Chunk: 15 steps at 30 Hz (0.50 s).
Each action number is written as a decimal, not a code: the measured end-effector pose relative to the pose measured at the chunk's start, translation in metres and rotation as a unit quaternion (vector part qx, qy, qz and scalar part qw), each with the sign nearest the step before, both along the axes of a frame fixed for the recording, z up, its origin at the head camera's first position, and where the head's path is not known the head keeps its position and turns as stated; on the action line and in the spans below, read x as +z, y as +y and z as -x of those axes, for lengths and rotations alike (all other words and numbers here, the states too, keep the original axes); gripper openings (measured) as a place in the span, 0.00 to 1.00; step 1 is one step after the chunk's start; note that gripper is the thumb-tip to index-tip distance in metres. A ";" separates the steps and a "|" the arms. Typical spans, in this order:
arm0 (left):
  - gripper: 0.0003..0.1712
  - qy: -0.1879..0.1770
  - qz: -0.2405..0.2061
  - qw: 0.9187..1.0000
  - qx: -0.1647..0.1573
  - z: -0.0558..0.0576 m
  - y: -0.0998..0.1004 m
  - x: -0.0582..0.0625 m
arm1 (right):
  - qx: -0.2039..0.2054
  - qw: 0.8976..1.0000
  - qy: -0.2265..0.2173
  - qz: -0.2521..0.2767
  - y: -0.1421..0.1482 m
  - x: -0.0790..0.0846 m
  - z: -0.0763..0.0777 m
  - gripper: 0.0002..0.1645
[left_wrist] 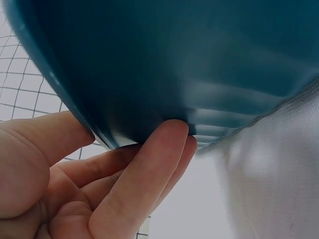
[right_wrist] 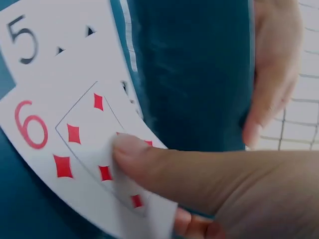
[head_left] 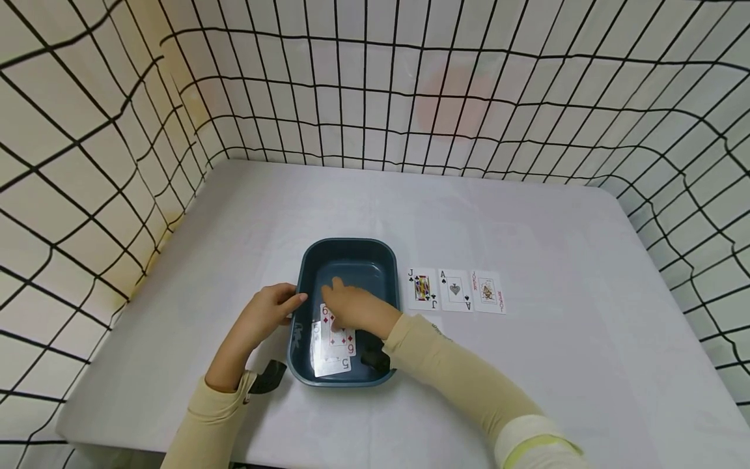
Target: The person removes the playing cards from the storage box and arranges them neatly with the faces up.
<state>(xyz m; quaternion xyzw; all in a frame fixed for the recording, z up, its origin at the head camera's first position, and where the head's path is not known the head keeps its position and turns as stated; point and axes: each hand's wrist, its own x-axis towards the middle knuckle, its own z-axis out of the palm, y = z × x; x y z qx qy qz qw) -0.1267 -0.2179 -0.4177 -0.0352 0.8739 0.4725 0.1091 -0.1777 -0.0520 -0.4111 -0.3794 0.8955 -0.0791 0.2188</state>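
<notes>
A dark blue rectangular plastic tub (head_left: 346,384) stands on the white-covered table. My left hand (head_left: 269,312) grips its left side; in the left wrist view the thumb is at the rim and the fingers (left_wrist: 149,174) lie along the outer wall. Over the inside of the tub, my right hand (head_left: 354,306) pinches a six of diamonds (right_wrist: 37,164). Its thumb (right_wrist: 164,167) presses the card's face, with fingertips showing beneath the bent card. Partly under it is a five card with black pips (right_wrist: 65,50).
Right of the tub, three face-up cards lie in a row: a jack of clubs (head_left: 422,288), an ace of spades (head_left: 455,290) and a joker (head_left: 488,292). Black wire mesh (head_left: 363,98) rises behind the table and along both sides.
</notes>
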 end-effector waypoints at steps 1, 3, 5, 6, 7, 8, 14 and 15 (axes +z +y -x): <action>0.18 0.000 -0.001 1.000 0.001 0.000 0.000 0.000 | -0.001 1.000 -0.017 0.015 0.001 0.001 0.002 0.30; 0.19 -0.001 -0.002 1.000 0.001 0.000 0.000 -0.001 | -0.001 0.998 -0.047 0.048 0.003 0.005 0.006 0.24; 0.19 -0.003 -0.003 1.000 0.001 0.000 -0.001 -0.001 | 0.003 0.994 -0.067 0.081 0.006 0.010 0.010 0.18; 0.18 -0.004 -0.004 1.000 0.002 0.000 -0.001 -0.001 | 0.005 0.992 -0.076 0.097 0.008 0.012 0.012 0.16; 0.18 -0.005 -0.003 1.000 0.003 0.000 -0.001 -0.001 | 0.005 0.990 -0.085 0.115 0.010 0.014 0.013 0.15; 0.18 -0.006 -0.002 1.000 0.003 0.001 -0.001 -0.001 | 0.003 0.987 -0.095 0.133 0.013 0.017 0.015 0.14; 0.19 -0.005 0.001 1.000 0.004 0.001 -0.001 -0.002 | -0.015 0.970 -0.100 0.220 0.040 0.027 0.026 0.16; 0.19 -0.006 0.001 1.000 0.005 0.001 -0.001 -0.002 | -0.020 0.968 -0.097 0.232 0.046 0.028 0.028 0.16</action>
